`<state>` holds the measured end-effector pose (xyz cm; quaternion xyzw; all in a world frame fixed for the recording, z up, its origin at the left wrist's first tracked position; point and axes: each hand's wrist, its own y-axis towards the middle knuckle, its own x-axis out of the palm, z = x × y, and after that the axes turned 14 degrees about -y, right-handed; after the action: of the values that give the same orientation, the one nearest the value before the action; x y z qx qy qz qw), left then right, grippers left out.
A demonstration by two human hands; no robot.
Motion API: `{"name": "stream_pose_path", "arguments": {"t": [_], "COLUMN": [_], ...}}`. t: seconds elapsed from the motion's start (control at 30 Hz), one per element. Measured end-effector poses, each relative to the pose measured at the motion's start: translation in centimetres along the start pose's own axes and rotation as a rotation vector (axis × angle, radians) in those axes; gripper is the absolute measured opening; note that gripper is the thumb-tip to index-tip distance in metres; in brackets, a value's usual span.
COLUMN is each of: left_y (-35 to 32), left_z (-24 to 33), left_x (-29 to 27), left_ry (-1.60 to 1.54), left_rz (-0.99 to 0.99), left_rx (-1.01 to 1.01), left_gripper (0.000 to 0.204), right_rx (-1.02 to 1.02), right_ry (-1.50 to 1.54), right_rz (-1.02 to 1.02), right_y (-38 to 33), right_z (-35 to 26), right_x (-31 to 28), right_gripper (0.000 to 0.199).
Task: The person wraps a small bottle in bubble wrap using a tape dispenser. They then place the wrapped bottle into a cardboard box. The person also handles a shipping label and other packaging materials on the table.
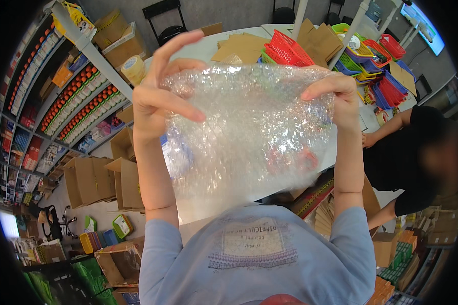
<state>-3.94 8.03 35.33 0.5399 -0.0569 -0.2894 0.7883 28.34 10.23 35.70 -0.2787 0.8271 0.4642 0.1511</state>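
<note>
Both arms are raised, and a crinkled sheet of clear bubble wrap [239, 127] hangs between my hands over the white table. My left hand [160, 91] has the sheet's upper left side, thumb across its front and the other fingers spread, one pointing up. At the upper right edge, my right hand [338, 94] grips the sheet with its thumb in front; its other fingers are mostly hidden behind. Something red and something blue show faintly through the plastic, too blurred to name.
Red baskets [287, 48] and flat cardboard [241, 47] lie on the table's far side, with stacked colored baskets [366, 56] farther right. A tape roll [133, 68] sits near a white post. A person in black [392, 147] is close on my right. Open cardboard boxes [89, 180] stand at left.
</note>
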Motion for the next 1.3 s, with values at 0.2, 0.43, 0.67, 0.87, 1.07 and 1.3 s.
{"name": "stream_pose_path", "arguments": {"t": [0.2, 0.43, 0.67, 0.87, 1.07, 1.3], "left_y": [-2.6, -8.2, -16.9, -21.6, -15.7, -11.7], "left_z": [0.5, -0.2, -0.1, -1.3, -1.3, -5.7], "left_x": [1.1, 0.9, 3.7, 7.0, 8.4, 12.0], "left_ry": [-0.733, -0.128, -1.081, -0.152, 1.063, 0.994], "left_rz": [0.579, 0.550, 1.249, 1.062, 0.501, -0.198], "left_rx": [-0.496, -0.995, -0.630, -1.239, -1.041, -1.171], "left_gripper": [0.071, 0.085, 0.082, 0.086, 0.085, 0.112], "right_rx": [0.393, 0.666, 0.922, 0.935, 0.987, 0.447], "right_ry": [0.372, 0.537, 0.629, 0.449, 0.372, -0.841], "right_rz": [0.102, 0.047, 0.275, 0.178, 0.122, 0.110], "right_y": [0.5, -2.5, -9.4, -13.3, -13.6, -9.6], "right_z": [1.1, 6.6, 7.2, 8.5, 8.7, 5.5], "right_x": [1.6, 6.8, 14.1, 16.7, 16.2, 16.5], "right_gripper": [0.030, 0.037, 0.045, 0.043, 0.042, 0.048]}}
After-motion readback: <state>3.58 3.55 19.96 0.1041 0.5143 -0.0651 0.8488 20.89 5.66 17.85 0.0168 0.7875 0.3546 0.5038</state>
